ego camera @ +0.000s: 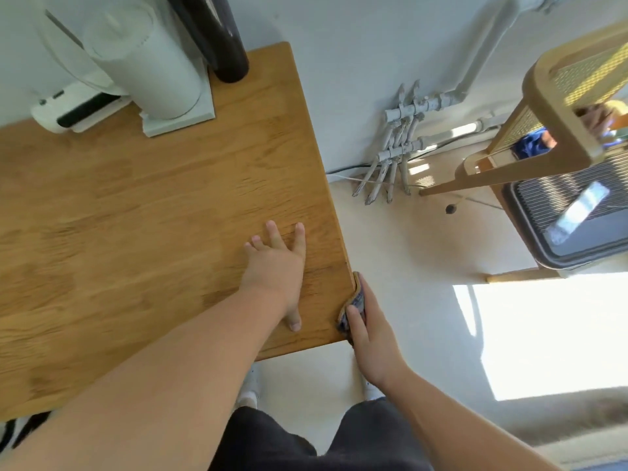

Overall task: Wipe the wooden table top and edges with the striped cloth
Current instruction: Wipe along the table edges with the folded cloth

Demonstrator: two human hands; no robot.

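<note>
surface [153, 198]: brown wood, smooth, a little shiny, with grain lines
striped cloth [357, 299]: soft cloth, matt, crumpled
white base [176, 120]: looks like smooth matt plastic
black tube [224, 39]: smooth and shiny
chair [557, 110]: pale smooth wood with woven cane
pipes [404, 130]: painted metal, rough in spots
floor [407, 249]: pale, smooth, matt

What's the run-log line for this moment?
stage: edge wipe | right hand: holds striped cloth against table edge | left hand: flat on top
</note>
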